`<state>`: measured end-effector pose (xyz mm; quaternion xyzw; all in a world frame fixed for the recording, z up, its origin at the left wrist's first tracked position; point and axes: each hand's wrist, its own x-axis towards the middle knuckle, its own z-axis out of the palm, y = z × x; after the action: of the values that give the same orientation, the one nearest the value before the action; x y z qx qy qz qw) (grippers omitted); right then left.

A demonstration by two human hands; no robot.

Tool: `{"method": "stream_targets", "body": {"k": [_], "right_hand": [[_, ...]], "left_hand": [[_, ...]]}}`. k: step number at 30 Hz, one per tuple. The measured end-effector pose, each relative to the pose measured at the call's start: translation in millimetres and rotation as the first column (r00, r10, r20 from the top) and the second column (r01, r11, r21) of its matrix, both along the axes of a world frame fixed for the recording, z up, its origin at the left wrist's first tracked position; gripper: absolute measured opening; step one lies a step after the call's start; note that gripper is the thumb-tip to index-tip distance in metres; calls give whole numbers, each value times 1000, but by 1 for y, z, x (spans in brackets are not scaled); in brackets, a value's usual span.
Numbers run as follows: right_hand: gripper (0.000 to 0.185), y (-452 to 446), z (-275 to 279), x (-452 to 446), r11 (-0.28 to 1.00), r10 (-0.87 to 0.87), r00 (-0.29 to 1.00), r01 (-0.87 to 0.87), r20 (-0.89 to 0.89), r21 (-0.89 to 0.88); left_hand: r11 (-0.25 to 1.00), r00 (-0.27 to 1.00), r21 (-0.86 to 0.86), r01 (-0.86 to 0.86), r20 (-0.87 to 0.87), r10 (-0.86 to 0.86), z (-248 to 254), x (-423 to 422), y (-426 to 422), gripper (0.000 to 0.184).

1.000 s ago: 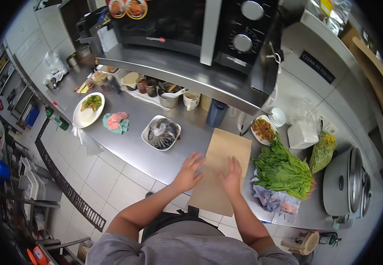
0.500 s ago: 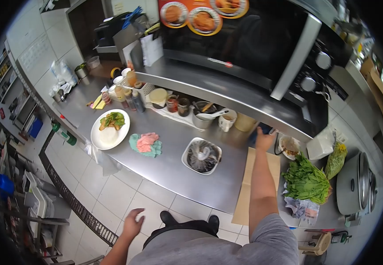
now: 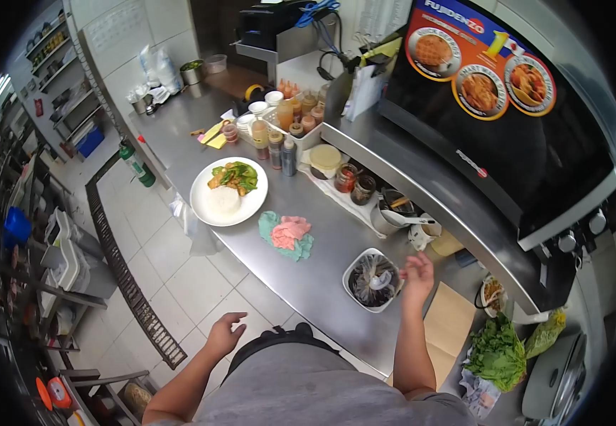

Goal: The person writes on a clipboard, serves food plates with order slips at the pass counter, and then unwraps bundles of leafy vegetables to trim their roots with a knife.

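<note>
My right hand is over the steel counter, beside the right rim of a square white tub. Its fingers are loosely bent and apart, with nothing seen in them. In the tub sits a knotted clear plastic bag with dark contents. My left hand hangs in the air before the counter's front edge, fingers apart and holding nothing. Farther left on the counter are a crumpled green cloth with a pink cloth on it, and a white plate of rice with meat and green vegetables.
A raised shelf with a microwave overhangs the counter's back. Sauce bottles, jars and a metal pot line the back. To the right lie brown cardboard, leafy greens and a grey cooker.
My right hand has come out from under the shelf at the right and moved back toward the white tub. The view has turned right-to-left, showing more of the counter's left end. My left hand stays low.
</note>
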<state>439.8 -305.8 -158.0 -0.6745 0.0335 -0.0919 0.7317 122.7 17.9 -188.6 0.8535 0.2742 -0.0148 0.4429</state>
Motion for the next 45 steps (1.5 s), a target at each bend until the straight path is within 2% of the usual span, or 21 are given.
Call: {"method": "stream_targets", "body": {"k": [6, 8, 10, 11, 13, 14, 16, 19, 22, 24, 25, 26, 27, 28, 31, 33, 35, 37, 39, 41, 45], "right_hand": [[24, 89, 11, -32, 770, 638, 743, -623, -203, 138], [25, 123, 0, -39, 698, 705, 671, -714, -230, 56], [30, 160, -3, -41, 513, 817, 561, -812, -134, -278], [30, 179, -1, -37, 506, 823, 552, -819, -132, -273], [35, 221, 3, -29, 420, 856, 487, -453, 177, -786], [35, 238, -4, -26, 427, 854, 487, -456, 183, -781], [36, 273, -30, -15, 322, 808, 538, -64, 239, -944], [36, 291, -79, 3, 298, 783, 599, -120, 170, -947], [34, 296, -78, 7, 200, 648, 760, -104, 52, -974], [31, 296, -77, 19, 164, 561, 827, -145, -28, -976], [28, 301, -77, 27, 157, 471, 877, -188, -94, -970], [28, 303, -82, 38, 155, 458, 884, -185, -95, -971], [25, 303, -89, 46, 387, 345, 937, -203, -63, -899], [23, 300, -98, 47, 595, 217, 974, -181, -61, -783], [18, 322, -52, 59, 779, 154, 959, -266, -239, -568], [20, 368, -23, 57, 901, 178, 983, -181, -46, -394], [20, 418, 11, 63, 776, 361, 921, -207, 149, -596], [24, 467, 29, 76, 486, 584, 748, -10, 316, -874], [32, 514, 29, 85, 306, 713, 665, -8, 223, -952], [28, 548, 23, 90, 45, 832, 535, 194, 144, -980], [24, 567, -3, 108, -107, 942, 331, 162, -48, -981]], "left_hand": [[999, 998, -14, 32, -61, -33, -4, 36, 10, 34], [999, 1000, -46, -5, 12, 6, -7, 47, 13, 34], [997, 999, -62, -38, 1, 38, -6, 58, 22, 35], [996, 995, -35, -87, 41, 89, -15, 63, 33, 40], [972, 963, -10, -235, 130, 235, -28, 80, 68, 52], [944, 929, -19, -328, 176, 326, -33, 92, 92, 61], [776, 775, -335, -535, 172, 608, -45, 123, 143, 77], [621, 687, -559, -549, 122, 716, -28, 175, 192, 78], [739, 779, -498, -453, 182, 600, -63, 196, 244, 83], [721, 769, -491, -489, 148, 622, -50, 201, 272, 77], [817, 837, -355, -454, 144, 527, -37, 200, 295, 68], [894, 896, -212, -396, 123, 426, -29, 199, 318, 60], [945, 907, -8, -327, 277, 317, -42, 200, 344, 41], [950, 916, -21, -310, 262, 305, -56, 202, 365, 41], [961, 943, 140, -239, 268, 195, -64, 234, 417, 32], [983, 965, 159, -96, 255, 53, -68, 259, 436, 30], [996, 960, 82, 24, 276, -46, -69, 282, 443, 29], [986, 946, 61, 158, 277, -169, -71, 302, 443, 29], [975, 941, 49, 215, 258, -220, -64, 312, 438, 28], [965, 935, 44, 259, 238, -262, -55, 317, 433, 27], [951, 914, 43, 307, 265, -307, -49, 317, 435, 26]]}}
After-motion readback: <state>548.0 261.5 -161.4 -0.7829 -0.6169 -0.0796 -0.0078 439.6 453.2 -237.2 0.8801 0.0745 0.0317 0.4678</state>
